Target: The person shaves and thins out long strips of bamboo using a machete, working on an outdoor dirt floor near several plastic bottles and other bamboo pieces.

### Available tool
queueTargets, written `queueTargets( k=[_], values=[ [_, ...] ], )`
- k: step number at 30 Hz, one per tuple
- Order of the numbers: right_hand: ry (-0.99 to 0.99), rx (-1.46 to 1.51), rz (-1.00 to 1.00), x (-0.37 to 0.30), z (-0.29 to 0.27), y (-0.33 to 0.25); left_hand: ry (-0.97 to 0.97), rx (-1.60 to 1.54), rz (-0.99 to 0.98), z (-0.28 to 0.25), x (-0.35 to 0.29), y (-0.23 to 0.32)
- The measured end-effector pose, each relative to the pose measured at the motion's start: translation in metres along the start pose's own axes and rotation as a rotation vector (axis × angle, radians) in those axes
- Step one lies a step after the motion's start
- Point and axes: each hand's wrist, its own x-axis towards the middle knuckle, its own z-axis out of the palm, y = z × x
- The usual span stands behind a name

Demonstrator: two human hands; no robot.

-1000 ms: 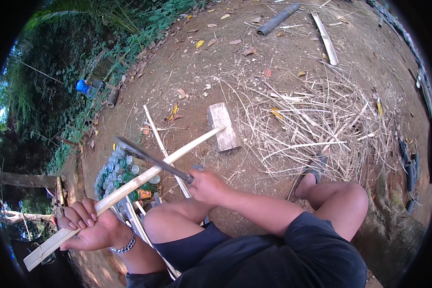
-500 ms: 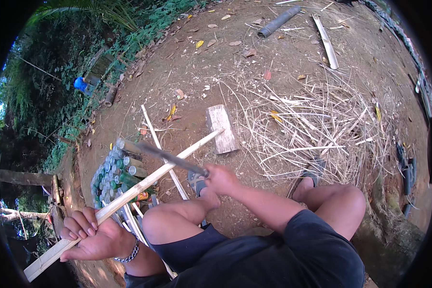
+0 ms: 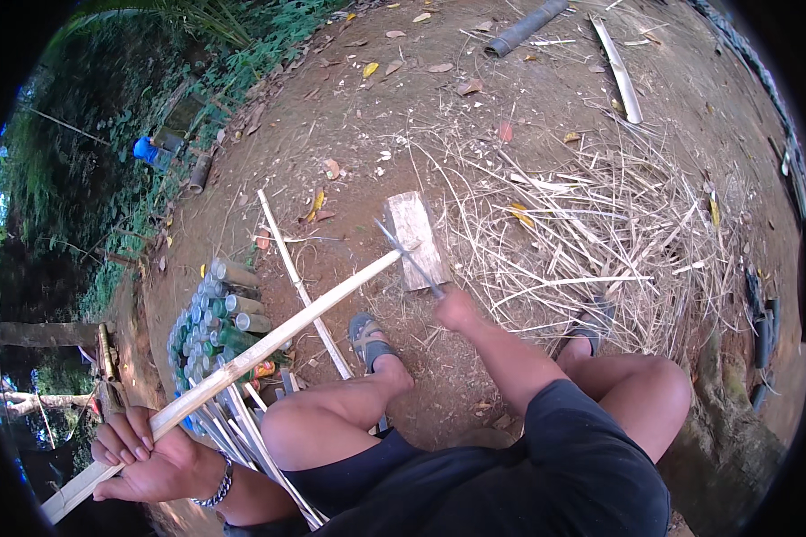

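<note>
My left hand (image 3: pixel 150 458) is wrapped round the near end of a long pale strip (image 3: pixel 282 333), apparently split bamboo or wood. The strip slants up to the right, its far end at a wooden block (image 3: pixel 419 234) on the ground. In my right hand (image 3: pixel 458 310) is the handle of a long knife (image 3: pixel 414 259). Its blade points up and left, crossing over the block at the strip's far end; whether it touches the strip I cannot tell. Another pale strip (image 3: pixel 287 255) lies on the ground behind the held one.
Several pale strips (image 3: pixel 246 430) lean beside my left knee. Stacked glass bottles (image 3: pixel 208 322) stand at the left. A heap of shavings (image 3: pixel 600 233) covers the ground at right. Farther off lie a grey tube (image 3: pixel 527 29) and a split piece (image 3: pixel 618 72). A tree root (image 3: pixel 716 403) is at right.
My right hand has moved right and slightly up, bringing the knife blade from over the strip's middle to its far end at the block. My left hand has shifted slightly left with the strip.
</note>
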Motion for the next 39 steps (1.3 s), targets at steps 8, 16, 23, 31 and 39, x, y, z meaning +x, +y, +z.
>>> queueTargets(
  k=[8, 16, 23, 31, 39],
  values=[
    [-0.196, -0.106, -0.287, -0.045, -0.019, -0.083, -0.071, 0.052, -0.072, -0.004, 0.008, 0.011],
    [-0.126, -0.167, 0.172, 0.084, 0.016, 0.075, -0.159, 0.024, -0.077, 0.005, 0.034, -0.01],
    [0.016, 0.165, 0.157, 0.043, 0.048, 0.045, -0.233, 0.002, -0.083, 0.009, 0.024, -0.009],
    [-0.183, -0.016, -0.409, -0.05, -0.001, -0.094, -0.244, 0.035, -0.086, -0.006, 0.004, 0.009],
    [-0.077, -0.037, -0.012, 0.001, -0.013, -0.056, -0.227, 0.009, -0.079, -0.01, 0.002, 0.006]
  ],
)
